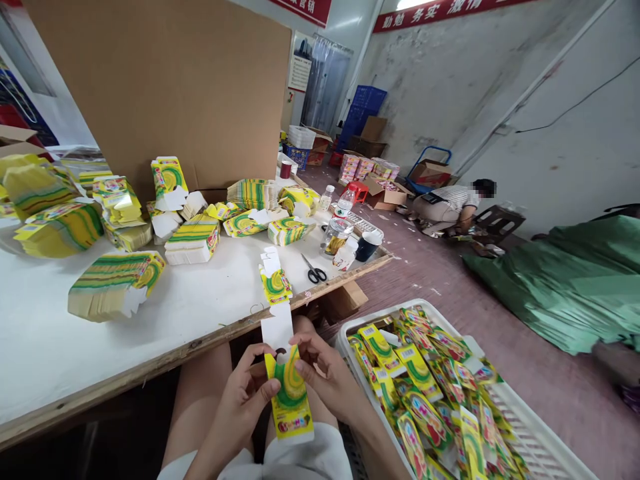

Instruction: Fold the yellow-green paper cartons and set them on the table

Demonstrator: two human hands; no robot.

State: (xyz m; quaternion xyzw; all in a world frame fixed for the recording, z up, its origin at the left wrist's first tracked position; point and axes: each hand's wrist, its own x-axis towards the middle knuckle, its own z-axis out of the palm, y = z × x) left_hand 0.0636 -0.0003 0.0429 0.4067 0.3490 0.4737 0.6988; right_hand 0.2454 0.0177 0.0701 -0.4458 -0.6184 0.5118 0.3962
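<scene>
Over my lap, both hands hold one small yellow and green printed carton (pixel 290 397) with its white top flap (pixel 277 328) standing open. My left hand (pixel 245 393) pinches the carton's left edge with thumb and fingers. My right hand (pixel 325 373) grips the right edge near the top, fingers curled. A flat carton (pixel 274 280) lies on the white table (pixel 190 313) just beyond my hands.
Stacks of flat cartons (pixel 113 283) cover the table, with scissors (pixel 314 270), bottles and cups (pixel 345 240) near its right end. A white crate (pixel 520 413) of folded cartons stands right of my knees. A person (pixel 450 203) crouches on the floor farther back, beside a green tarp (pixel 565 280).
</scene>
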